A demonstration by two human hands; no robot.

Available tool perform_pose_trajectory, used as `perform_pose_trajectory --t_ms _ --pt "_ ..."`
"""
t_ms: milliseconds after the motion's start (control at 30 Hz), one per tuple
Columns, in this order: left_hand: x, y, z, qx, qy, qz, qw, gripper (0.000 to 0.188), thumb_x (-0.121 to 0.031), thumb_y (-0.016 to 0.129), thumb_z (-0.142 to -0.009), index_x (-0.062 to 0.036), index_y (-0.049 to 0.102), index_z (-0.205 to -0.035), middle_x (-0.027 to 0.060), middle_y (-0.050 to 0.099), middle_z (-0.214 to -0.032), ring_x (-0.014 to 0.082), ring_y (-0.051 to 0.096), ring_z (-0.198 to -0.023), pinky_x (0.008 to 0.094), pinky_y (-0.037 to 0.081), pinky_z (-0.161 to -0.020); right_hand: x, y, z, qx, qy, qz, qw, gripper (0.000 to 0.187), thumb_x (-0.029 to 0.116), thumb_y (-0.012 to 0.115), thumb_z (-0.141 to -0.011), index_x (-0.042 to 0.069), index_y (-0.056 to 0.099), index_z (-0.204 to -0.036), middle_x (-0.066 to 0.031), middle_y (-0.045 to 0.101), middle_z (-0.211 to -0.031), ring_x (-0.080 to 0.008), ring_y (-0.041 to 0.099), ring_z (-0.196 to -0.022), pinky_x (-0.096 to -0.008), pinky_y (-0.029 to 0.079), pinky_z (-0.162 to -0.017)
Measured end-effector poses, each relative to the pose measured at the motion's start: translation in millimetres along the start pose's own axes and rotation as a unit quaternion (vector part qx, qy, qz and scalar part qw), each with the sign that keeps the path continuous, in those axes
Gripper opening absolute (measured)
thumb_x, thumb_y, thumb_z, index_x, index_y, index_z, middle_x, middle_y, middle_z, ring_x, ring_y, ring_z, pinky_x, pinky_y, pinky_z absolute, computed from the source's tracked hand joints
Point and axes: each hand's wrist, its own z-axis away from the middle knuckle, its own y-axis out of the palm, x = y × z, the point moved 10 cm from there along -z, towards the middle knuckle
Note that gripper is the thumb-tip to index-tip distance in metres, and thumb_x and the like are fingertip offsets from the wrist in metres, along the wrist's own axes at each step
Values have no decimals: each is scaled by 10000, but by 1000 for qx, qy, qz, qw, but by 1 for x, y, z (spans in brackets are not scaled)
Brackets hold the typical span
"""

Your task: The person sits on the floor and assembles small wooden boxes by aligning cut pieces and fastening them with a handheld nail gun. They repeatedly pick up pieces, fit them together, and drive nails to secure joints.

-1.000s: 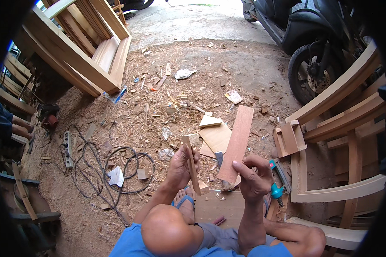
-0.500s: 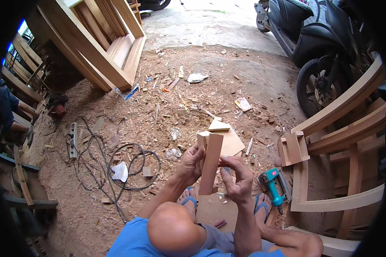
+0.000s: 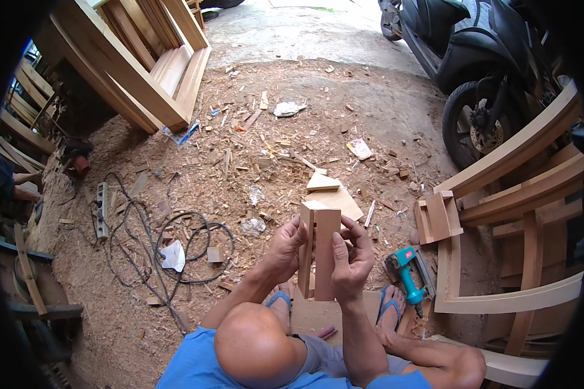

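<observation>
In front of me I hold a small upright wooden assembly (image 3: 327, 259) made of narrow boards, with a slot showing between two long sides and a pale top end. My left hand (image 3: 287, 243) grips its left side, thumb toward me. The fingers of my right hand (image 3: 352, 262) are closed on the right edge, with the thumb on the near face. Just beyond it on the ground lie a flat offcut (image 3: 347, 203) and a wedge-shaped block (image 3: 322, 182). A teal nail gun (image 3: 409, 279) rests beside my right foot.
Curved wooden frames (image 3: 506, 303) stand at the right, with a small slatted wooden piece (image 3: 438, 218) by them. A scooter (image 3: 480, 71) is behind. Black cable (image 3: 133, 227) and a power strip (image 3: 102, 211) lie left. Wood chips cover the ground. Another person's hand (image 3: 27, 192) shows far left.
The wooden assembly has turned, so the slot between its boards now faces me. My right hand has moved up along its right edge, and its thumb now lies on the wood.
</observation>
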Motion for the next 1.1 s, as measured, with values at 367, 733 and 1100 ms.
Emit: perform_pose_trajectory --t_ms 367,733,1100 --pt "2 15 -2 39 9 -1 999 600 -416 649 -906 -15 435 -1298 229 632 -1159 310 677 -993 412 592 -843 -5 9 7 -6 -40 77 996 409 88 629 -948 39 492 -1329 -53 616 -904 -96 646 -757 -210 534 -632" --pt "4 14 -1 40 12 -8 999 659 -442 674 -879 -27 411 -1318 198 640 -1144 284 660 -1041 400 582 -863 -4 9 7 -1 -63 73 995 419 73 630 -944 10 487 -1332 -87 638 -920 -120 667 -764 -229 549 -625" --pt "1 18 1 39 12 -13 999 717 -452 709 -842 -13 403 -1320 249 626 -1167 313 654 -1055 414 573 -883 1 7 8 -18 -86 53 995 422 87 669 -918 -15 520 -1300 -105 642 -893 -148 685 -733 -244 557 -573"
